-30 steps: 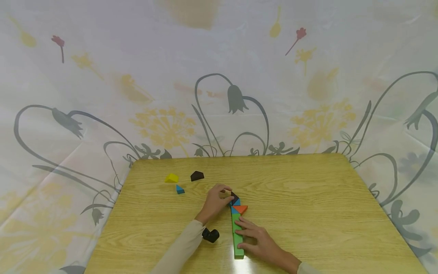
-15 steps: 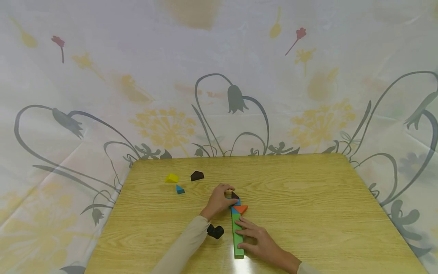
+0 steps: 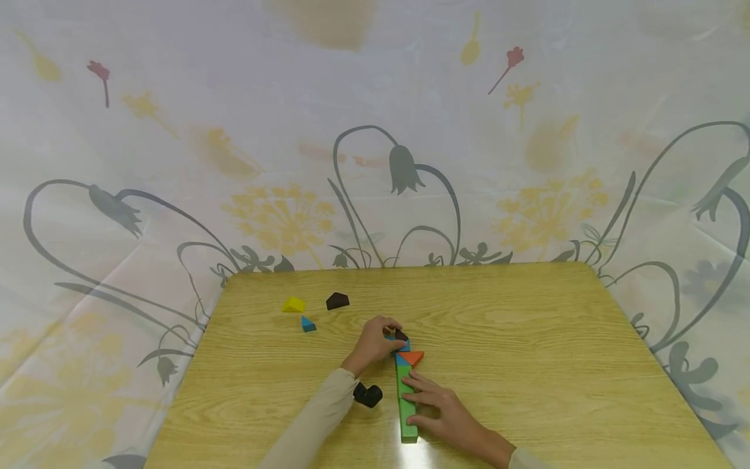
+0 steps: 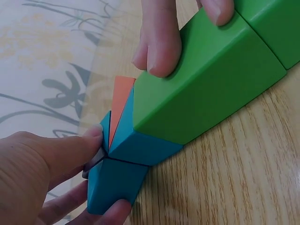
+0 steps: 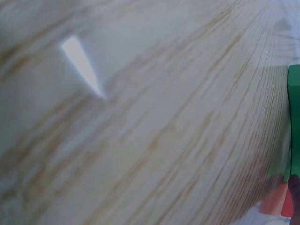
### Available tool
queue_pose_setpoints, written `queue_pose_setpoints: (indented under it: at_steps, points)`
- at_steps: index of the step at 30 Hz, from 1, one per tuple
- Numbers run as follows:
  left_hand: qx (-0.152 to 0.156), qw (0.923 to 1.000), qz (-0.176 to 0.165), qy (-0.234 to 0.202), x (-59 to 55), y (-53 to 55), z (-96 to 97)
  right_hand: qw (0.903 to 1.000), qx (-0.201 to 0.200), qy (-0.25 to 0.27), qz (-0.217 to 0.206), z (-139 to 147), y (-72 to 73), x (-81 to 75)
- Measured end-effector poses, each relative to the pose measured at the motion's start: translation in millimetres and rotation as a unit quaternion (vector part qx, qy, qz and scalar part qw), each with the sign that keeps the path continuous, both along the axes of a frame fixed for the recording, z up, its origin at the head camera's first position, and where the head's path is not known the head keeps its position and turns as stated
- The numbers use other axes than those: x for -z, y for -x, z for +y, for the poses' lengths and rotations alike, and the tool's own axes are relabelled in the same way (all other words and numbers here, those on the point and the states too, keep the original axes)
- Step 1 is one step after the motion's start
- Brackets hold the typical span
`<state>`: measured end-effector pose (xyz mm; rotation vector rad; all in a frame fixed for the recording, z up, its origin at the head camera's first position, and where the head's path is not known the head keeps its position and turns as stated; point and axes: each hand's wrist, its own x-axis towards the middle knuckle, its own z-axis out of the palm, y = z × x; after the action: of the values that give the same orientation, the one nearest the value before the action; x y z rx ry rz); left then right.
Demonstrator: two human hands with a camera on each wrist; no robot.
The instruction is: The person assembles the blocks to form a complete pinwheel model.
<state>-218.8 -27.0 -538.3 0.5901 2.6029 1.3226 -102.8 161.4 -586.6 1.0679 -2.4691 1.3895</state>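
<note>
Toward the bottom middle of the head view, on the wooden table (image 3: 527, 339), I see two green blocks (image 3: 403, 381) lined up with blue pieces (image 4: 117, 180), an orange triangle (image 3: 413, 357) jutting right and a black block (image 3: 401, 335) at the upper end. There the left hand (image 3: 370, 345) pinches the blue pieces between thumb and fingers. The right hand (image 3: 442, 410), its fingers spread apart, rests on the green blocks. Left of centre, higher up, lie a yellow block (image 3: 294, 305), a small blue wedge (image 3: 308, 325) and a dark block (image 3: 337, 301).
</note>
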Motion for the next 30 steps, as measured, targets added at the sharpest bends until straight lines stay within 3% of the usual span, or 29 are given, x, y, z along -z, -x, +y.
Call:
queue_pose_setpoints:
  at_steps: [11, 30]
  points:
    - [-0.002, 1.0000, 0.007, 0.001, 1.6, 1.8, 0.5, 0.9999, -0.003, 0.002, 0.014, 0.1, 0.2, 1.3]
    - [-0.022, 0.9997, -0.008, -0.004, 0.0, -0.3, 1.0, 1.0000, -0.004, 0.004, -0.001, 0.2, -0.6, 0.1]
